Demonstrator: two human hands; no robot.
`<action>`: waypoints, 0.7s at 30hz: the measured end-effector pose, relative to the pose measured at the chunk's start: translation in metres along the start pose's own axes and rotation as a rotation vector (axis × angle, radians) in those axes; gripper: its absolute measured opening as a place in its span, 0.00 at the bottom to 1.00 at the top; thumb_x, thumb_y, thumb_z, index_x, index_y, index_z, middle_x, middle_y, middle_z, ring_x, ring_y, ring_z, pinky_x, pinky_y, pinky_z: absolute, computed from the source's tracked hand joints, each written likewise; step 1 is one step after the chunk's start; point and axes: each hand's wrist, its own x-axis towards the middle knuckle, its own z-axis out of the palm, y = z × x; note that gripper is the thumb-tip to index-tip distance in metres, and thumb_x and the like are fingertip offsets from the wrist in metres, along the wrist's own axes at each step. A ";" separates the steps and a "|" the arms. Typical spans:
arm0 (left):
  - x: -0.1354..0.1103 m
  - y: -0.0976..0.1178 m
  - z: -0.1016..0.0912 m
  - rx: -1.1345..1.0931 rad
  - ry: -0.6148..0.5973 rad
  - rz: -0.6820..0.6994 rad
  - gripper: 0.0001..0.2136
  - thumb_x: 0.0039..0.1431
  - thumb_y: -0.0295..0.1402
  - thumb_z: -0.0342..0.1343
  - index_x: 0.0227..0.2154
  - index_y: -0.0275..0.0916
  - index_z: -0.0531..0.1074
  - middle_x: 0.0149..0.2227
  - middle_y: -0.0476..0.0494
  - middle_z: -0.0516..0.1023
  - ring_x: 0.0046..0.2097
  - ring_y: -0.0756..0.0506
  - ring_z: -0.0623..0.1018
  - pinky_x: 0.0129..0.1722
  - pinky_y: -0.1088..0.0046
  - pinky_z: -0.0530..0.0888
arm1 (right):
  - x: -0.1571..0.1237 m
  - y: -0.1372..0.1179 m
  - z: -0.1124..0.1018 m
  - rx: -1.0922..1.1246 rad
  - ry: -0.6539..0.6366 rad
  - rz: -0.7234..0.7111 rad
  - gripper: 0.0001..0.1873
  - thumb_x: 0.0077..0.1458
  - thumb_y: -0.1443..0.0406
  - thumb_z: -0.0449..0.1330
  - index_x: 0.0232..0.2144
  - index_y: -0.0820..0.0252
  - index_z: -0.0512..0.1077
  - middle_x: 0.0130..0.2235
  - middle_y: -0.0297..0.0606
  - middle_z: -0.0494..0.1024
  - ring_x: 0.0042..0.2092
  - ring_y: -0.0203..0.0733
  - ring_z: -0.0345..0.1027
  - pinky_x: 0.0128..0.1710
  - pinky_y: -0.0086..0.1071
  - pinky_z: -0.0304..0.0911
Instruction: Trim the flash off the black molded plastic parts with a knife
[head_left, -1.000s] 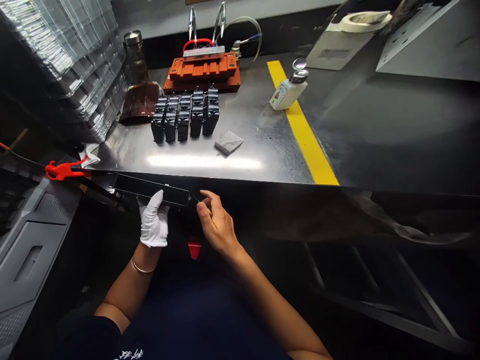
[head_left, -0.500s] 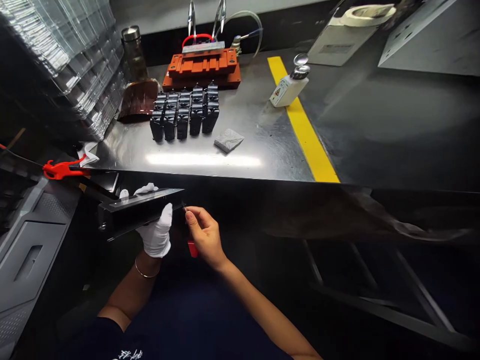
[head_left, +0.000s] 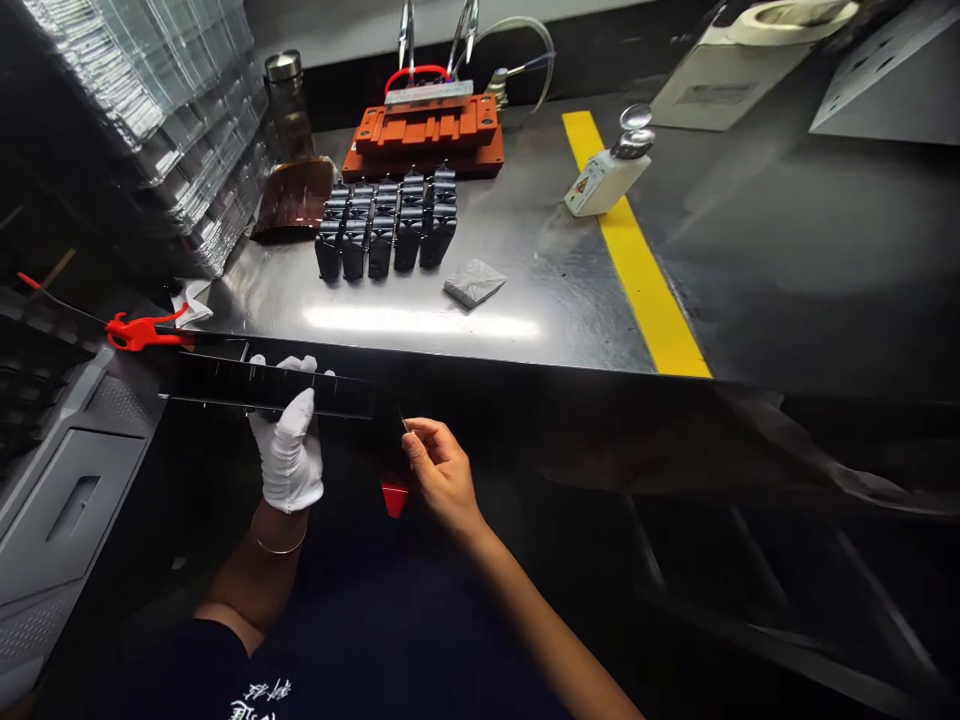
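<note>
My left hand [head_left: 291, 460], in a white glove, grips a long black plastic part [head_left: 214, 382] in front of the bench edge. Its thumb lies across the near face and the fingertips show beyond the top edge. The part is held roughly level, long side toward me. My right hand [head_left: 446, 478] is bare, with thumb and forefinger pinched on a thin, dark, pointed blade-like piece [head_left: 402, 416]. Its tip points up and left, a short gap from the part's right end. The rest of that small piece is hidden in the fingers.
On the metal bench [head_left: 525, 330] are rows of black parts [head_left: 386, 230], a grey block [head_left: 474, 282], an orange fixture [head_left: 427, 135] and a white pump bottle [head_left: 609, 180]. A red air gun [head_left: 139, 330] hangs at the left edge, below stacked clear trays [head_left: 180, 130].
The black part has turned from slanting to nearly level and shifted left with my left hand. My right hand has moved right, away from the part's end. The view has shifted slightly.
</note>
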 end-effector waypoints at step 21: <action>-0.010 0.002 -0.001 -0.136 -0.185 -0.397 0.24 0.49 0.38 0.63 0.51 0.48 0.67 0.44 0.48 0.75 0.45 0.45 0.77 0.47 0.59 0.75 | 0.036 -0.036 -0.014 -0.259 0.172 -0.507 0.06 0.54 0.69 0.63 0.34 0.54 0.79 0.31 0.36 0.75 0.32 0.37 0.70 0.32 0.33 0.68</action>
